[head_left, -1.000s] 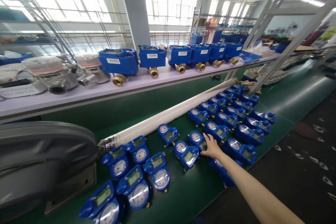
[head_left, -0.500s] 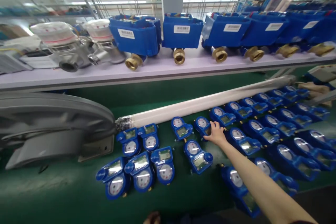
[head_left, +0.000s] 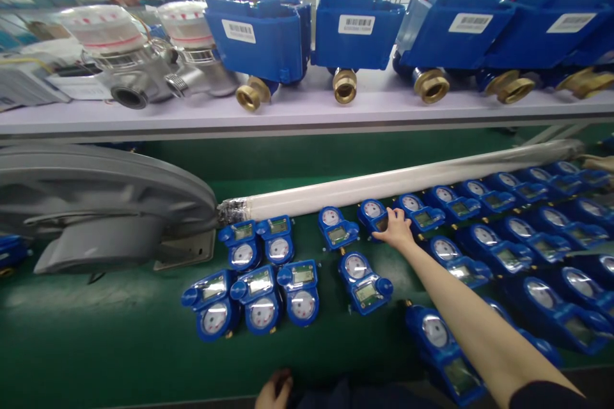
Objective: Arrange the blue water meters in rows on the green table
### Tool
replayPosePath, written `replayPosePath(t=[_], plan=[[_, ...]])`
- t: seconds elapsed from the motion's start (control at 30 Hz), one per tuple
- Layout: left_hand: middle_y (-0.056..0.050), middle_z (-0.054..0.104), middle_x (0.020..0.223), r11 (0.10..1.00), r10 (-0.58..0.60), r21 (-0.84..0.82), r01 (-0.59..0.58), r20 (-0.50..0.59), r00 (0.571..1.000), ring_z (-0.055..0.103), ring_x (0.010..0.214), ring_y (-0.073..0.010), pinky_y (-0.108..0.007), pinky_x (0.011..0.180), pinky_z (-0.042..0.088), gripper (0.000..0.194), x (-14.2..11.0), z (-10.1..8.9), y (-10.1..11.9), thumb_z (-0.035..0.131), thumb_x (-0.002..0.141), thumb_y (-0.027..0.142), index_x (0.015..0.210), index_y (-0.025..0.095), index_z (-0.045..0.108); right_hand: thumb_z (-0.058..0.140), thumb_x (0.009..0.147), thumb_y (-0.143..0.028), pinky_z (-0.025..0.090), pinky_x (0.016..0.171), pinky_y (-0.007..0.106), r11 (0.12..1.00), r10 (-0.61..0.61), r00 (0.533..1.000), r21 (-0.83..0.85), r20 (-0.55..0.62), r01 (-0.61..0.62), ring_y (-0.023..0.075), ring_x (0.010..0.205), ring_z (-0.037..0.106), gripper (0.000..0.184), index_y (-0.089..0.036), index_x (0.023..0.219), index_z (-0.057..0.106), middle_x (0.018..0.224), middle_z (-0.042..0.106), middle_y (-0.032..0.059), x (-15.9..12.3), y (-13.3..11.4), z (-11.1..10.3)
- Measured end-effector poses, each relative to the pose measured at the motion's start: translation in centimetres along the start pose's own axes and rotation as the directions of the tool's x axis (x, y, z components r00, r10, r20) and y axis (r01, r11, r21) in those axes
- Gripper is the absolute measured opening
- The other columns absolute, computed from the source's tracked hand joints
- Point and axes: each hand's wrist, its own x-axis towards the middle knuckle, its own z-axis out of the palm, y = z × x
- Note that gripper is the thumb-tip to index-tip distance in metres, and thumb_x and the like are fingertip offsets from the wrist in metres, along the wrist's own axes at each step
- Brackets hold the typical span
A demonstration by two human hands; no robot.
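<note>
My right hand (head_left: pixel 396 231) reaches out over the green table, its fingers wrapped round the lower end of a blue water meter (head_left: pixel 372 209). The palm hides part of that meter's display. Left of it lies another water meter (head_left: pixel 336 228), and just below, one with a round knob (head_left: pixel 364 284). At the near edge of the table, my left hand (head_left: pixel 275 390) is partly in view with its fingers curled in; nothing shows in it. Several water meters (head_left: pixel 261 313) sit in a group to the left, displays facing away from me.
Rows of blue meters (head_left: pixel 508 249) fill the right side. A long white wrapped tube (head_left: pixel 355 190) lies behind them. At left rests a large grey moulded part (head_left: pixel 110 198). The raised shelf (head_left: pixel 288 115) bears blue housings (head_left: pixel 357 29) with brass fittings and steel meters (head_left: pixel 129 77).
The view has tilted down and come closer to the bench. More of my left hand shows at the bottom edge. My right hand stays on the same water meter.
</note>
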Motion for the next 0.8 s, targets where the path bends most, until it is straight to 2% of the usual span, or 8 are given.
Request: replayPosePath(t=[0.27, 0.43, 0.63, 0.8], plan=[[-0.01, 0.072, 0.111, 1.0, 0.025, 0.012, -0.025, -0.017, 1.0, 0.064, 0.111, -0.0276, -0.034, 0.101, 0.048, 0.038, -0.1, -0.5, 0.0, 0.058, 0.073, 0.043, 0.097, 0.017, 0.072, 0.072, 0.061, -0.051, 0.043, 0.09, 0.046, 1.0, 0.019, 1.0, -0.006, -0.007, -0.019, 0.0437, 0.112, 0.047, 0.1, -0.012, 0.143, 0.03, 0.139, 0.032, 0.019, -0.3, -0.4, 0.0], [-0.01, 0.072, 0.112, 0.998, 0.008, 0.062, -0.006, -0.038, 0.999, 0.063, 0.112, -0.0273, -0.033, 0.1, 0.048, 0.037, -0.7, -1.0, 0.9, 0.056, 0.075, 0.041, 0.098, 0.017, 0.072, 0.071, 0.061, -0.051, 0.043, 0.09, 0.046, 1.0, 0.013, 1.0, 0.001, -0.002, -0.013, 0.0413, 0.113, 0.047, 0.1, -0.015, 0.143, 0.029, 0.139, 0.032, 0.0185, -0.1, -0.3, 0.2], [-0.01, 0.072, 0.111, 0.999, -0.004, 0.038, 0.005, -0.038, 0.999, 0.064, 0.11, -0.0273, -0.033, 0.099, 0.048, 0.036, -1.1, -1.3, 2.1, 0.056, 0.075, 0.04, 0.097, 0.016, 0.071, 0.071, 0.064, -0.052, 0.041, 0.095, 0.046, 1.0, -0.006, 1.0, 0.005, 0.009, 0.006, 0.0427, 0.115, 0.046, 0.099, -0.012, 0.144, 0.029, 0.141, 0.031, 0.0184, -0.2, 0.2, 0.0], [-0.011, 0.072, 0.111, 0.999, 0.02, 0.027, -0.02, -0.014, 1.0, 0.065, 0.109, -0.027, -0.033, 0.098, 0.049, 0.04, -0.5, -1.1, 1.6, 0.053, 0.074, 0.041, 0.098, 0.016, 0.071, 0.073, 0.065, -0.054, 0.041, 0.099, 0.046, 1.0, -0.011, 1.0, 0.029, 0.01, 0.011, 0.0422, 0.124, 0.042, 0.103, -0.014, 0.146, 0.026, 0.146, 0.025, 0.0195, -0.5, -0.1, -0.2]])
